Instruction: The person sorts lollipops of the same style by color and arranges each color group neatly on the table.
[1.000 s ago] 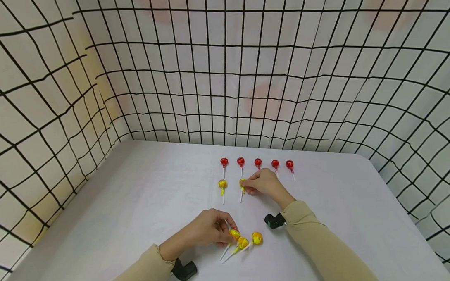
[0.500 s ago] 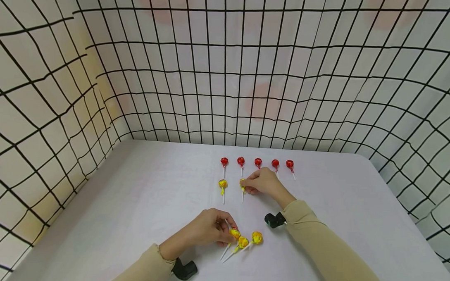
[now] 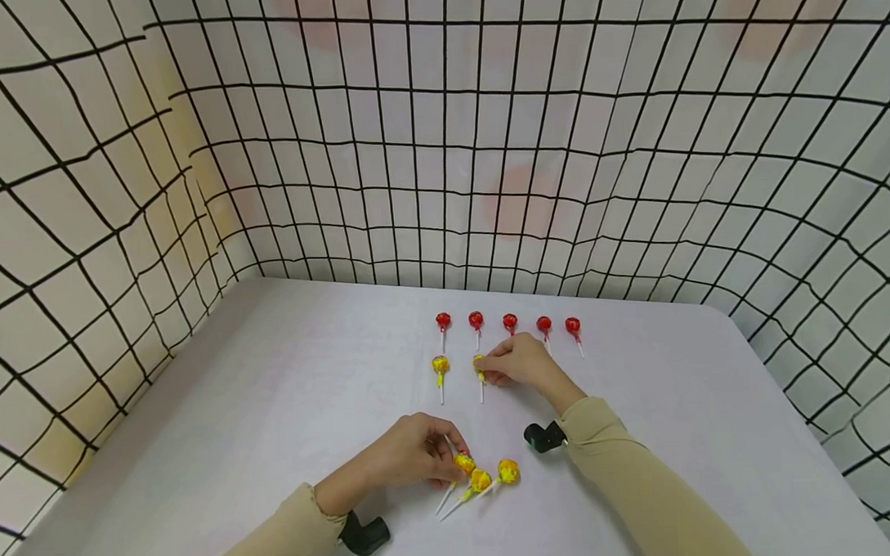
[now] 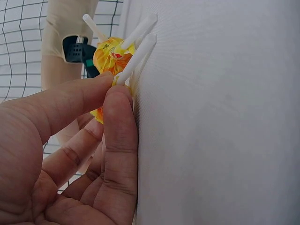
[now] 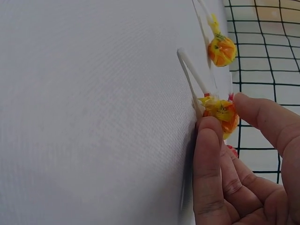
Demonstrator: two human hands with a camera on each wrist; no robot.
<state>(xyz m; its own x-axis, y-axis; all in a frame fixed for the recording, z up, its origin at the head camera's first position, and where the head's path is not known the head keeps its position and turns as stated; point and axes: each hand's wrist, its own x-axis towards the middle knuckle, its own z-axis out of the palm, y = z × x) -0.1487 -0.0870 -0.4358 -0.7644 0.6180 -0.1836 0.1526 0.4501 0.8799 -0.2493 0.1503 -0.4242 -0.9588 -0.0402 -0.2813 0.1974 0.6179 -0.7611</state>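
Note:
With thumb and fingers, my right hand (image 3: 520,361) pinches the head of a yellow lollipop (image 3: 481,373) lying on the white table. The right wrist view shows that wrapped yellow head (image 5: 220,111) between the fingertips, its stick free on the cloth. Another yellow lollipop (image 3: 441,368) lies to its left. Lower down, my left hand (image 3: 420,449) pinches a yellow lollipop (image 3: 463,462), its stick jutting past the fingers in the left wrist view. Two more yellow lollipops, one nearer (image 3: 480,480) and one to the right (image 3: 508,471), lie against this hand's fingertips or just beside them.
Several red lollipops (image 3: 476,319) form a row at the back of the white table (image 3: 308,356), sticks toward me. The right hand partly covers the middle ones. A white wall with a black grid (image 3: 411,148) encloses the back and sides.
The stick of the lollipop in my right hand has swung slightly rightward, from slanted to nearly straight, in line with its neighbour. My left hand stays where it was.

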